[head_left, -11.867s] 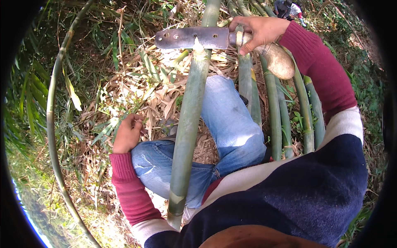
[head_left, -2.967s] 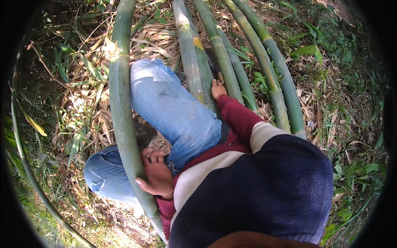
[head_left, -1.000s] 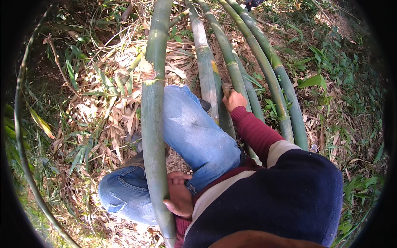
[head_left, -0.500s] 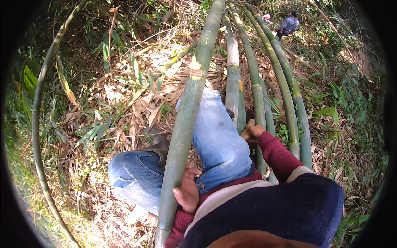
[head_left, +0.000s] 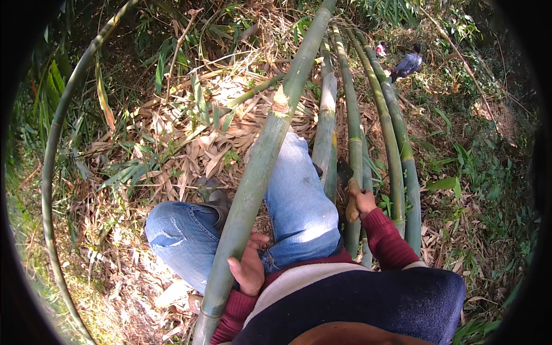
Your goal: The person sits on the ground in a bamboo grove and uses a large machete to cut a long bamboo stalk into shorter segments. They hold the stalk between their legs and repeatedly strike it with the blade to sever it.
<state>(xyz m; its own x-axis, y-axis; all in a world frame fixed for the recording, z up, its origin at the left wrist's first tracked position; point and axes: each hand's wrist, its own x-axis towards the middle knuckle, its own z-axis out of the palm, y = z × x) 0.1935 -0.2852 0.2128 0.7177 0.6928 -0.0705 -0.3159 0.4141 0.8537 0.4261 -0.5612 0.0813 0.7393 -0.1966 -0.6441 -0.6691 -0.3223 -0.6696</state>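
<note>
A thick green bamboo pole point(head_left: 253, 178) slants across my lap, with a pale, ragged cut ring around one node. Against its right side is my left hand point(head_left: 250, 273), thumb at the near edge and fingers partly hidden behind the pole, holding it. My right hand point(head_left: 363, 202) is closed around the wooden handle point(head_left: 352, 211) of a machete. Its dark blade point(head_left: 344, 172) points away from me, partly lost in shadow beside the other bamboo poles point(head_left: 352, 115). Both my knees in blue jeans point(head_left: 302, 201) show, the right leg under the pole.
More long bamboo poles point(head_left: 385, 121) lie side by side to my right. A thin curved stem point(head_left: 49, 167) arches at the left. Dry leaves point(head_left: 195, 138) cover the ground, with green undergrowth point(head_left: 454, 161) at the right. Another person point(head_left: 408, 63) is low down at the far right.
My right hand has tilted the machete, so its dark blade and more of the handle now show. The view has shifted slightly. My left hand stays at the pole.
</note>
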